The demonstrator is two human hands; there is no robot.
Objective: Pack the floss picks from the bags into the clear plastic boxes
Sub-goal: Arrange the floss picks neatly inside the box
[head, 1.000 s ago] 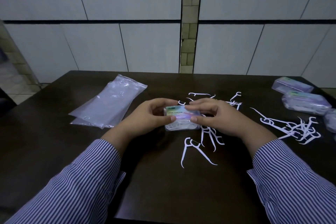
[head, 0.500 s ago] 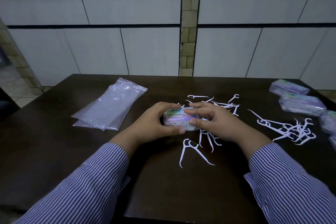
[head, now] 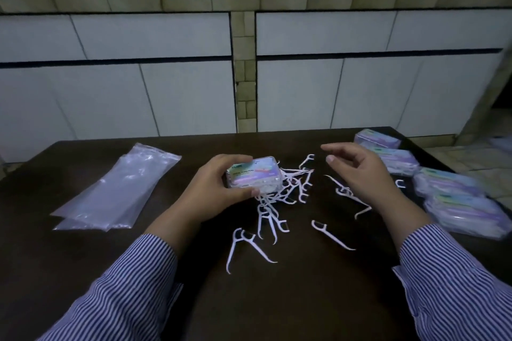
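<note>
My left hand (head: 219,188) grips a clear plastic box (head: 253,174) with a coloured label, held just above the dark table (head: 83,257) at its middle. The lid looks closed. My right hand (head: 360,171) hovers to the right of the box, fingers loosely curled, holding nothing. White floss picks (head: 279,202) lie scattered under and in front of the box, with a few more (head: 332,234) near my right wrist. Empty clear bags (head: 119,191) lie flat at the left.
Several filled, labelled boxes (head: 460,202) stand in a row along the table's right edge. A tiled wall with white panels (head: 166,91) rises behind the table's far edge.
My right hand has let go of the box and moved right and up. The left hand keeps the box and has lifted it slightly. The camera has tilted up and turned right.
</note>
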